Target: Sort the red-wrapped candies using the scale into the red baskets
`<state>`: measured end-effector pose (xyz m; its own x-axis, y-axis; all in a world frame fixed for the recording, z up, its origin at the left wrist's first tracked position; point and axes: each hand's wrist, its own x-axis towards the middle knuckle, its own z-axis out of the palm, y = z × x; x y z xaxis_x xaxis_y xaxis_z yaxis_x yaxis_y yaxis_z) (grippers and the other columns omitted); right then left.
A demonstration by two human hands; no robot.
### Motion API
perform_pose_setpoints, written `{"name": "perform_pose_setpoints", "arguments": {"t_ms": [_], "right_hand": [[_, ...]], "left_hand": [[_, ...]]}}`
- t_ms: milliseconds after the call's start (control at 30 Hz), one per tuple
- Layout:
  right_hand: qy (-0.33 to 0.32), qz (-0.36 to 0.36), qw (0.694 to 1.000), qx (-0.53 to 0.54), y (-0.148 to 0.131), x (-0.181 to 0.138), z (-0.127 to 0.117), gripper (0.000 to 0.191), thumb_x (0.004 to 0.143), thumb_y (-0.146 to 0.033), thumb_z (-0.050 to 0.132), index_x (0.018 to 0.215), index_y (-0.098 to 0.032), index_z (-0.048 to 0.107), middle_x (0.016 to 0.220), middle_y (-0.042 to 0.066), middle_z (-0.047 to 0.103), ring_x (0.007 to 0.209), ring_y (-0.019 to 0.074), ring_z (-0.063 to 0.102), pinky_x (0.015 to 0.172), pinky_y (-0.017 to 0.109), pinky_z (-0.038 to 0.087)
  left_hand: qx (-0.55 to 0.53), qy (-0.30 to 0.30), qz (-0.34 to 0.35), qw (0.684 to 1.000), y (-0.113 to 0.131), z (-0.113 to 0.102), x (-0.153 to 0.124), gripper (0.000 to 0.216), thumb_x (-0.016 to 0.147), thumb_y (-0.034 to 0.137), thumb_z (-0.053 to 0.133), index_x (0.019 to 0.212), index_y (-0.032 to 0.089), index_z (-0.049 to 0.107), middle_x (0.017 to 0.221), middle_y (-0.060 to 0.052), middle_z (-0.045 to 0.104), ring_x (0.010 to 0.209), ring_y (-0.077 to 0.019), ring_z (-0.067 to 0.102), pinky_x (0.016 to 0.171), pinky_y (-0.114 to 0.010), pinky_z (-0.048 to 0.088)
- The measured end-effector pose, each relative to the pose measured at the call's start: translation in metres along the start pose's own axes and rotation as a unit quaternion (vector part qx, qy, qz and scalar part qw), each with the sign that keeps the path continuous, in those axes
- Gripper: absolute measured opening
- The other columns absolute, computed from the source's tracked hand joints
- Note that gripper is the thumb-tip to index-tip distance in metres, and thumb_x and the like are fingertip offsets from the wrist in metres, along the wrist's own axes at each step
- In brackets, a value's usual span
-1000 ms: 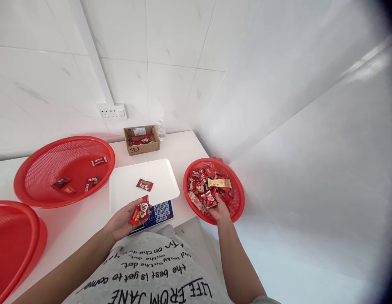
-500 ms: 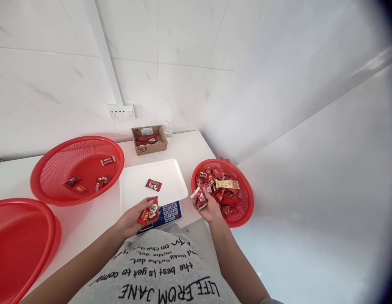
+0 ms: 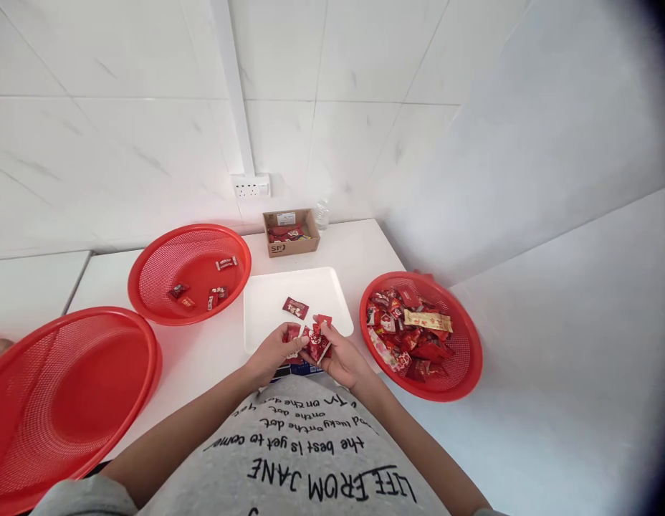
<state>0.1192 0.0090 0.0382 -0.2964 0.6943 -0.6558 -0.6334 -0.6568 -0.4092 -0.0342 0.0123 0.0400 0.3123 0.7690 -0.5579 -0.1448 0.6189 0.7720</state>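
My left hand [image 3: 276, 352] and my right hand [image 3: 343, 356] meet over the front edge of a white weighing tray [image 3: 262, 297]. Red candy packets [image 3: 315, 344] are pinched between them; the fingers of both are closed, and how many packets each holds is partly hidden. A single dark red candy packet [image 3: 295, 308] lies flat on the tray just beyond my fingers. Below my hands shows a strip of the scale's blue keypad [image 3: 305, 369]. To the right, a red basket [image 3: 475, 351] is heaped with red packets and one long gold packet [image 3: 428, 320].
A red mesh basket [image 3: 150, 261] at the back left contains several small packets. Nearer on the left stands a large red basket [image 3: 150, 344]. Behind the tray is a cardboard box [image 3: 294, 248] with red packets, beside clear plastic [image 3: 322, 213]. A wall bounds the right side.
My right hand has come away from the right basket with a packet and joined my left hand over the tray's front edge. The view has swung left.
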Motion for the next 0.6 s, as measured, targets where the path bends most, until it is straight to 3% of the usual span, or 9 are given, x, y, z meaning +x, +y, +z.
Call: {"name": "perform_pose_setpoints", "arguments": {"t_ms": [467,600], "right_hand": [[-0.02,0.055,0.998,-0.011,-0.005,0.003,-0.008,0.014,0.076,-0.022,0.05,0.087,-0.015,0.056,0.079,0.006,0.067,0.067,0.0161,0.063,0.067,0.034,0.052],[0.002,0.049,0.998,-0.032,-0.007,0.0,-0.012,0.012,0.071,-0.021,0.056,0.083,-0.018,0.053,0.08,0.004,0.066,0.069,0.0161,0.063,0.065,0.033,0.052]], "left_hand": [[-0.059,0.012,0.026,0.998,-0.011,0.0,-0.002,0.035,0.064,0.03,0.073,0.09,0.018,0.053,0.083,-0.003,0.064,0.072,-0.0159,0.06,0.068,-0.029,0.048],[-0.068,0.047,0.038,0.996,-0.008,-0.003,-0.003,0.037,0.063,0.031,0.074,0.09,0.018,0.053,0.082,-0.003,0.064,0.074,-0.0172,0.061,0.07,-0.03,0.047]]}}
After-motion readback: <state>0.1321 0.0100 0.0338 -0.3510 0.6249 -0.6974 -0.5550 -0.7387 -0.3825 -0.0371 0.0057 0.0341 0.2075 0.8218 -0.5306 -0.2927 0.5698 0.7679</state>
